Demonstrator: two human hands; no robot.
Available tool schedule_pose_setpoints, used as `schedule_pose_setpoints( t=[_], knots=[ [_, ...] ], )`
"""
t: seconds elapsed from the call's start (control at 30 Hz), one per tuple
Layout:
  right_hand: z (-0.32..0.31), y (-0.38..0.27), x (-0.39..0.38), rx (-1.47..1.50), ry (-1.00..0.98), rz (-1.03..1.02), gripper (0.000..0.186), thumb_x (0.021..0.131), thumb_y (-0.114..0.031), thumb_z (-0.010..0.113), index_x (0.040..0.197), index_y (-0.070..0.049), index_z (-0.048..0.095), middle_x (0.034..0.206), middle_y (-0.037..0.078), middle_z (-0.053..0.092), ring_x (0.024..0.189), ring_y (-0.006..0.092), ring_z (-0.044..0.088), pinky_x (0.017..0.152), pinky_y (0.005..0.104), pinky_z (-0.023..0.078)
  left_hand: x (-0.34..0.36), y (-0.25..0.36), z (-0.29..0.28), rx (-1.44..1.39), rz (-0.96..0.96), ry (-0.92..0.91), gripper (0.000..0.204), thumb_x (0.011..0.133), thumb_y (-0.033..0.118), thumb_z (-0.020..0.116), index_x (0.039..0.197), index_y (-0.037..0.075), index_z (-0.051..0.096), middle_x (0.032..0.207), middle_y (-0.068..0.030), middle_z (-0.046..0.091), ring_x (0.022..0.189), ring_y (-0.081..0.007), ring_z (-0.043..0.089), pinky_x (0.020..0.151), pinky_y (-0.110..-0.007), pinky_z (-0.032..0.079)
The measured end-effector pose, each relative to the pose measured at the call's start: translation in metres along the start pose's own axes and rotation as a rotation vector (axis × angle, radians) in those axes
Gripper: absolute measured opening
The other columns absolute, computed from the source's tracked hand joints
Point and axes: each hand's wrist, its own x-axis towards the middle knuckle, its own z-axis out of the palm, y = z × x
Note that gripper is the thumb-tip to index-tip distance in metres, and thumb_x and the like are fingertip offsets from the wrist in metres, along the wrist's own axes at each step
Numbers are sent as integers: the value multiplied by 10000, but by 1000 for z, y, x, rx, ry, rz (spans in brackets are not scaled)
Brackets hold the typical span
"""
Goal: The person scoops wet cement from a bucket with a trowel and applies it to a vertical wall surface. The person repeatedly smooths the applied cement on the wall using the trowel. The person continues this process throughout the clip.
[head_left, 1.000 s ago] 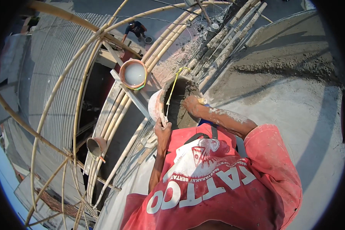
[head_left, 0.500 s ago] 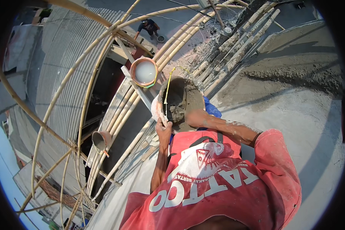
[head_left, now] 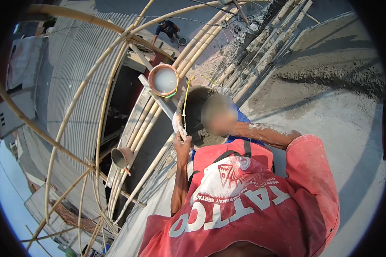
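My left hand (head_left: 182, 140) is closed on the near-left rim of a mortar-caked bucket (head_left: 191, 100) with dark wet mortar inside and a yellow cord across its left side. My right hand (head_left: 221, 120) is over the bucket's interior, blurred out, so its fingers and anything in them are hidden. Up and left of the bucket, an orange pail of milky water (head_left: 165, 79) sits by pale timber boards. A blue item (head_left: 241, 115) shows behind the bucket, partly hidden.
Bamboo scaffold poles (head_left: 85, 81) cross the left side above a corrugated roof (head_left: 66, 98). A smaller bucket (head_left: 120, 158) rests among lower poles. Partly plastered concrete (head_left: 321, 120) lies at right. Mortar-crusted poles, wires (head_left: 253, 28) are at top. A person (head_left: 167, 30) bends far below.
My right hand has shifted slightly within the bucket and is now blurred out. My left hand stays on the rim. The surroundings have moved rightward in the picture.
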Motion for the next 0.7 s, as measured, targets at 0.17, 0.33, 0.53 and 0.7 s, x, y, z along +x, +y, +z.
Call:
schedule_pose_setpoints(
  t=[0.17,0.33,0.53,0.7],
  knots=[
    [-29,1,30,-205,145,421,167,658,-148,561,753,-11,573,662,113,549,636,217,584,516,332,446,-8,-24,-9,-18,69,76,140,714,7,540,831,50,475,624,31,446,478,-47,410,408,-185,353],
    [-7,-21,26,-111,152,106,176,651,-147,558,746,0,575,671,114,557,626,210,583,495,311,440,1,-6,0,-60,-6,42,197,734,1,558,916,37,492,669,34,439,528,-51,404,457,-210,344],
    [-24,14,30,-105,199,412,135,643,-122,569,713,-9,596,704,129,601,677,230,619,542,330,483,-1,-7,2,-16,4,67,165,733,7,558,888,22,504,680,17,464,551,-60,430,475,-211,360],
    [-26,-15,10,22,104,90,114,689,-124,548,733,-35,604,735,128,608,710,224,624,549,336,486,11,14,15,-5,34,97,171,736,18,552,903,24,516,659,26,457,528,-54,422,460,-206,353]
  ],
)
